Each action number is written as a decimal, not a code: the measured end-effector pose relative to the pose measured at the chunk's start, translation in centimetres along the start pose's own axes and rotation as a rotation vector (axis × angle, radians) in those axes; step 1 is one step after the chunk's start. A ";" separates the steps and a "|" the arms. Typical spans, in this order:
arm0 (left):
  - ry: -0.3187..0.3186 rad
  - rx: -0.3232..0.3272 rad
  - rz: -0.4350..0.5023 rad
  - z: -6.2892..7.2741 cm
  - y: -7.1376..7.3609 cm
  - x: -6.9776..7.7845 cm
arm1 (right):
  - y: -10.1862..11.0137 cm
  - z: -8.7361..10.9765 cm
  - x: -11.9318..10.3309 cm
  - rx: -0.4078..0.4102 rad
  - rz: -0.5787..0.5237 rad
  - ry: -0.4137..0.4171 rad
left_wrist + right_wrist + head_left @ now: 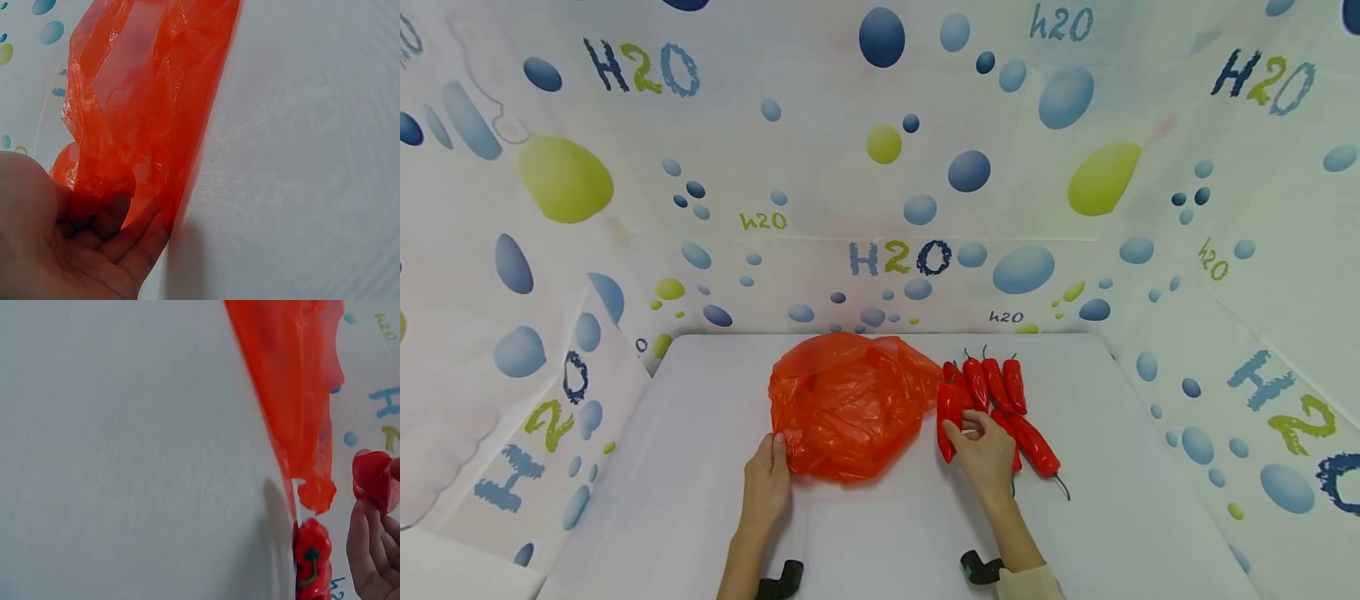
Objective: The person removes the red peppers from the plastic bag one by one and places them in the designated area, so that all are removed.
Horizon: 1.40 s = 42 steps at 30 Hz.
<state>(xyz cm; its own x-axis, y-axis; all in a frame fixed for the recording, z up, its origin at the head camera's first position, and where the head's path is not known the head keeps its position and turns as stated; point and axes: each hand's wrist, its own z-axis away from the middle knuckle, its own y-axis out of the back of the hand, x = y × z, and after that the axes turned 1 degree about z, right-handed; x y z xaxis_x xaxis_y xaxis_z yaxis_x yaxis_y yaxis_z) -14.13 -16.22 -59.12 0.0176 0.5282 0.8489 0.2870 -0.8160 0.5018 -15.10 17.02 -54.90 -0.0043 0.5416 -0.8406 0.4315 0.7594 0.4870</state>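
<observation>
A crinkled orange-red plastic bag lies puffed up on the white table. My left hand pinches its near left edge; in the left wrist view the thumb and fingers close on the thin film. In my right hand is a shiny red chili pepper, gripped between thumb and fingers just right of the bag. The right wrist view shows the rounded end of that pepper in the fingers. Several more red chili peppers lie behind and right of that hand, partly hidden by it.
One long pepper lies slanted at the right, its stem toward the front. Black wrist mounts show at both forearms. A patterned sheet with dots and H2O lettering rises behind and beside the white table.
</observation>
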 end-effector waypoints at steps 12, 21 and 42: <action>-0.001 0.009 0.009 0.0 0.0 0.0 | 1.9 0.8 1.8 -0.009 0.126 -0.106; -0.008 0.014 0.007 0.1 0.0 0.0 | 3.0 1.2 2.6 0.012 0.221 -0.077; 0.004 -0.009 0.008 0.0 0.1 0.1 | 3.9 2.1 3.6 0.046 0.348 -0.093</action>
<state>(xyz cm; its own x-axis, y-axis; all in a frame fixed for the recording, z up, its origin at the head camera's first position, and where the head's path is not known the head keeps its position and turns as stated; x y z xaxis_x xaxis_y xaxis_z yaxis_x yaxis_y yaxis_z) -14.06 -16.23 -58.97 0.0164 0.5206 0.8536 0.2785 -0.8223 0.4962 -11.60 21.15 -56.52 0.2313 0.7281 -0.6452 0.4329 0.5169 0.7385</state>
